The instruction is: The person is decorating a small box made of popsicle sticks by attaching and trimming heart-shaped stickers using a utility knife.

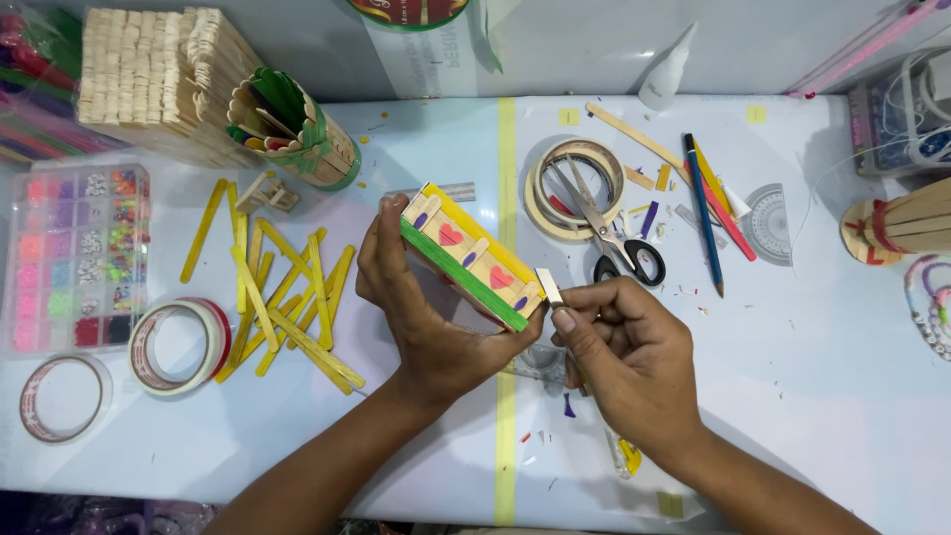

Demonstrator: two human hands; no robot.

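Hands meet over a white craft table (842, 396) crossed by a yellow tape line (506, 149). Left hand (421, 317) is wrapped around a small box built from ice-cream sticks (471, 258), fingers curled over its far end and thumb under the near end, so the box is lifted clear of the table and tilted, one end toward the top left, the other toward the bottom right. Box face shows a green stick along its lower edge, a yellow one along the upper edge, and two red hearts with small purple marks between them. Right hand (624, 347) pinches a short pale stick piece (548, 285) between thumb and forefinger, held right at the lower right corner of the box; whether piece and box touch cannot be told.

Left of the hands: a loose scatter of yellow sticks (282, 302), a roll of clear tape with red core (178, 345), another tape ring (64, 396) near the table edge, and a compartment tray of coloured beads (74, 253). Top left: a block of plain wooden sticks (149, 74) and a round stick-built holder (297, 129) lying on its side. Right of the yellow line: two rolls of masking tape (573, 188) with black-handled scissors (609, 233) lying across them, pencils (708, 203), a clear protractor (768, 223) and a glue bottle (666, 69) near the wall.
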